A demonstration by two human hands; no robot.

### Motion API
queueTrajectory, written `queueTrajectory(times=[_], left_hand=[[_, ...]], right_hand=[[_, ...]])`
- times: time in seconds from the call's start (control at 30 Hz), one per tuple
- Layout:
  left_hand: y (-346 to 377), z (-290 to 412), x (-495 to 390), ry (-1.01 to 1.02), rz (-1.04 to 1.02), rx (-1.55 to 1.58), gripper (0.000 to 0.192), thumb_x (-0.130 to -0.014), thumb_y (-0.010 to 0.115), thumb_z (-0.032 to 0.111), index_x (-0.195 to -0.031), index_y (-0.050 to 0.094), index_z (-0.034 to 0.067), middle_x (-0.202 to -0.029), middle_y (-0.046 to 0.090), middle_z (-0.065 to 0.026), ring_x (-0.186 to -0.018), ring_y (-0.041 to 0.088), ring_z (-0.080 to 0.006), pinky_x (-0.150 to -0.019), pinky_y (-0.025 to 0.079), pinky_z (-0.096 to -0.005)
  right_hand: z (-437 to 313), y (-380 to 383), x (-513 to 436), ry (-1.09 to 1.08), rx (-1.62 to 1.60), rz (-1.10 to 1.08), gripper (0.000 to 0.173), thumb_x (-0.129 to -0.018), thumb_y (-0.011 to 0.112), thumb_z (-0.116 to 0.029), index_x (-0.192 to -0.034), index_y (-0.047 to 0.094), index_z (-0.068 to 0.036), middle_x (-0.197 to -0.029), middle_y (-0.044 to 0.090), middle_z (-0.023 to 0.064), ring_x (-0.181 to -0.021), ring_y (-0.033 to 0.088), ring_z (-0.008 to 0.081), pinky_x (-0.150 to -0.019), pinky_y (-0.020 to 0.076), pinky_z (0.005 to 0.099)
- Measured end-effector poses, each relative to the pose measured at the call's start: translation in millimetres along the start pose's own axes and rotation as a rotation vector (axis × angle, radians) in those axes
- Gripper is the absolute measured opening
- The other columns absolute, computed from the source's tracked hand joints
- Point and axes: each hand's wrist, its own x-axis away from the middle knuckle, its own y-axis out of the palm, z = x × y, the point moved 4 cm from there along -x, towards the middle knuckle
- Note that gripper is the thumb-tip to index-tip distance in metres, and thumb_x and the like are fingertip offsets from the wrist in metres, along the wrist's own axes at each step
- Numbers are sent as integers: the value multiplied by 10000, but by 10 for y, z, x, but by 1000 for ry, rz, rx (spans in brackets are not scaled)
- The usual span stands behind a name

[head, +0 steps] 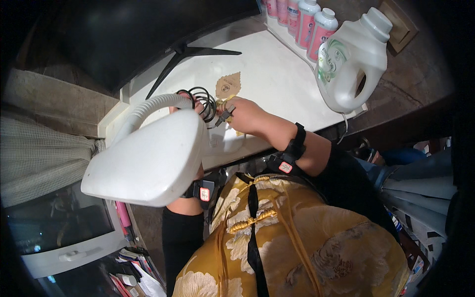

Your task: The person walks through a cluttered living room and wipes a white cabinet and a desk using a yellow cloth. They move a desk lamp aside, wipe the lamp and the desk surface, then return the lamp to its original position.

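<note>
In the head view, a black cable [203, 97] is wound into several loose loops above the white tabletop. My left hand [179, 99] holds the loops; the head [148, 159] of a white desk lamp hides most of that hand and its wrist. My right hand [243, 113] is at the right side of the loops, its fingers closed around a yellow strip [225, 99]. A dark cable plug [225, 116] hangs against the right-hand fingers. Just beyond them lies a brown leaf-shaped card [228, 85] bearing print.
The lamp's ribbed gooseneck [156, 105] arches at the left. Behind it stands a monitor [122, 33] on splayed black legs [211, 52]. A large detergent jug [371, 63] and several pink-labelled bottles [315, 35] line the right side. A gathered curtain [44, 159] hangs at left.
</note>
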Motion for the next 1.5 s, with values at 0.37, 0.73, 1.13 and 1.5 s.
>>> queueTrajectory(times=[0.37,0.73,1.13,1.5], left_hand=[[205,77,-40,197,83,-329,243,-840,570,-82,-1001,516,93,-896,512,10,-841,510,-103,-780,422,-235],[212,64,-43,139,127,-237,211,-866,567,-52,-984,512,115,-877,508,24,-810,514,-88,-682,430,-228],[246,74,42,157,172,-148,80,-919,565,41,-952,525,101,-860,513,14,-794,491,-79,-699,409,-229],[63,-31,-32,159,16,36,125,-889,594,24,-928,527,121,-829,495,51,-765,472,-58,-707,381,-225]], right_hand=[[5,-219,109,-40,-52,-70,229,-837,590,-257,-994,641,-98,-959,643,133,-901,604,325,-765,489,378],[14,-210,72,48,-74,-94,265,-854,590,-301,-1010,670,-102,-955,644,135,-900,598,314,-773,486,373],[-255,123,299,-451,111,-215,259,-826,555,-162,-1084,555,-185,-925,640,96,-855,619,336,-717,482,418],[-272,53,382,-309,0,-148,137,-802,557,-124,-937,571,-129,-847,626,141,-822,609,362,-695,482,453]])
